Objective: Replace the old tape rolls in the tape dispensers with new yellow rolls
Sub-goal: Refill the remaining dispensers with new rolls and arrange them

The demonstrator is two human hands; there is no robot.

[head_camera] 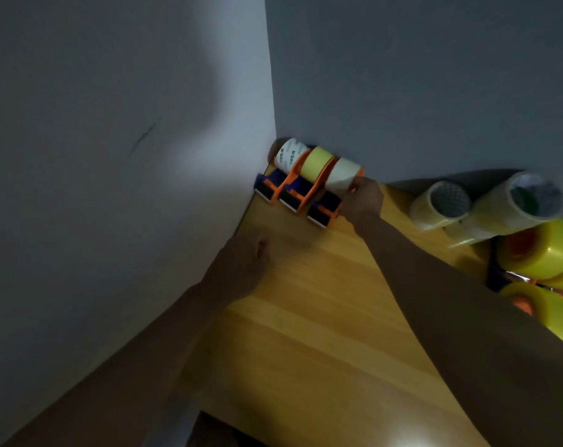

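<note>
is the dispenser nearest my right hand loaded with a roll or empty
Loaded. The dispenser nearest the right hand carries a pale roll in its orange frame.

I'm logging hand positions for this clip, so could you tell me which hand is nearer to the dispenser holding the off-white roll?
Right. The right hand touches the rightmost dispenser beside its off-white roll. The left hand is apart from it, lower left, over the wooden table.

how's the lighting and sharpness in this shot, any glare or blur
Head view: dim overall, with a bright patch on the left wall and a small glare spot on the table at the bottom edge; the left hand is motion-blurred, the right hand at the dispensers sharper; wide-angle bending tilts the walls.
</note>
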